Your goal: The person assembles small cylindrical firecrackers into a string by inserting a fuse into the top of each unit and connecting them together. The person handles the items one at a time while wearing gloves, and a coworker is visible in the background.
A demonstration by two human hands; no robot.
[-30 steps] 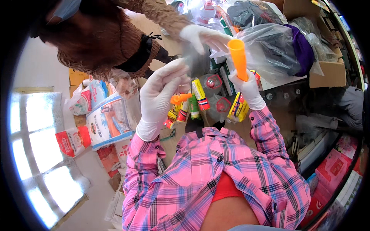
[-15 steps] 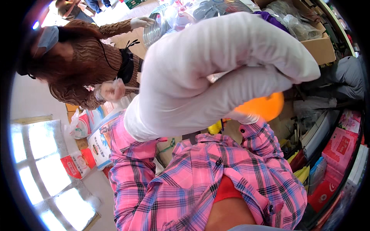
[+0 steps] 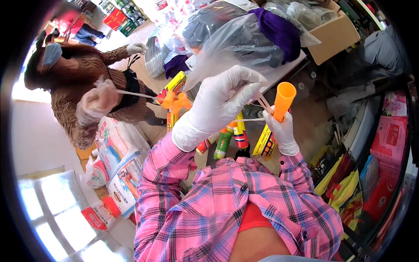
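My left hand [image 3: 220, 98], in a white glove, is closed in front of my chest. Its fingertips pinch a pale looped cord [image 3: 263, 104] that stretches to my right hand. My right hand [image 3: 283, 134], also gloved, is wrapped around an upright orange tube [image 3: 285, 101] with a flared open top. A thin pale strand runs from it toward the left. Several colourful cylinders hang or lie below my hands, among them a green one [image 3: 223, 143] and a yellow one [image 3: 265, 142]. What holds them up is hidden.
At the left, a co-worker [image 3: 102, 65] in a brown top holds a pale strand leading toward an orange finned piece [image 3: 175, 103]. Plastic-wrapped goods [image 3: 235, 37], purple cloth [image 3: 279, 32] and a cardboard box [image 3: 336, 35] stand ahead. Printed sacks [image 3: 124, 179] lie left; pink boxes [image 3: 388, 135] line the right.
My left hand has dropped away from close before the camera, uncovering the cord, orange tube and cylinders. The co-worker's nearer hand has shifted left.
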